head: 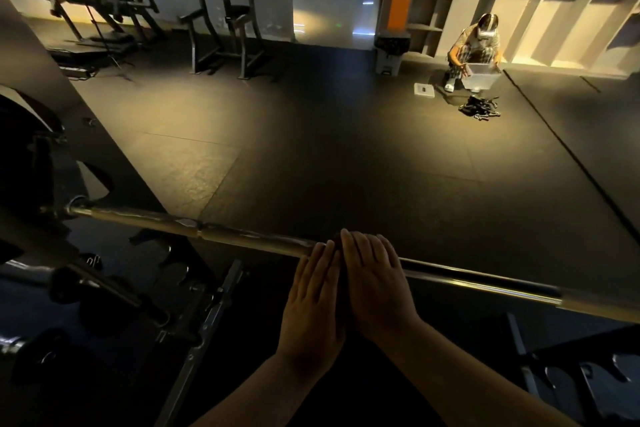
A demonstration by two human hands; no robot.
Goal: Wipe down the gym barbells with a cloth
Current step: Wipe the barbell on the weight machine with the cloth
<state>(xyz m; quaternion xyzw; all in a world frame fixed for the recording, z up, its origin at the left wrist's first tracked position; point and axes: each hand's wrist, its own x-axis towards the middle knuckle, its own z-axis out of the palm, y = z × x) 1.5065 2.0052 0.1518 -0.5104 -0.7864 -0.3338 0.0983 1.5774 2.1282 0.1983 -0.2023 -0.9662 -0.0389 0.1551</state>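
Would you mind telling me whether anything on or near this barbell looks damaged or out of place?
The barbell has pale, ragged patches on the stretch nearest the rack, which look like peeling tape or a worn coating. Farther off, a tangle of black straps lies loose on the floor. Nothing else stands out.

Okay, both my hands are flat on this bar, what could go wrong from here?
Both the left hand and right hand lie flat, not gripping, so the dark cloth barely showing between them could slip off the barbell. Sliding left may pinch fingers at the rack hook. Dim light could hide missed patches.
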